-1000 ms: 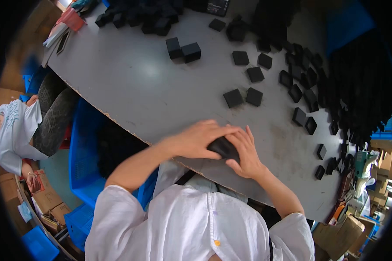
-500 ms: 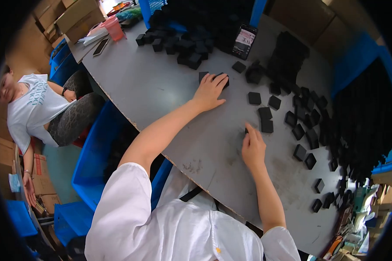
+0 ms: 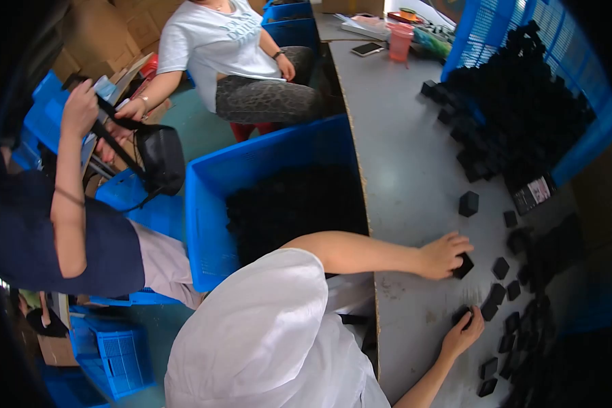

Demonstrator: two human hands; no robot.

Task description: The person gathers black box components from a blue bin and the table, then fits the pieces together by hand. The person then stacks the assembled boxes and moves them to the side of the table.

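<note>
My left hand (image 3: 443, 257) has its fingers curled over a black block (image 3: 463, 266) on the grey table (image 3: 404, 170). Nearer the table's lower part, my right hand (image 3: 464, 334) pinches another black block (image 3: 461, 317), partly covered by the fingers. Beside the hands lie loose black blocks, among them one (image 3: 500, 268) to the right of my left hand and one (image 3: 468, 203) above it. Several more form a dark spread along the right side, where single pieces are hard to tell apart.
A blue crate (image 3: 204, 231) of black pieces stands against the table edge. Another blue basket (image 3: 472, 34) spills black pieces at the top right, near a lit phone (image 3: 536, 193). A pink cup (image 3: 400, 42) stands behind. One person sits; another holds a black bag (image 3: 162, 158).
The view has swung left, bringing a person in a dark shirt and the black bag into sight. My left hand has come back across the table, closer to my right hand.
</note>
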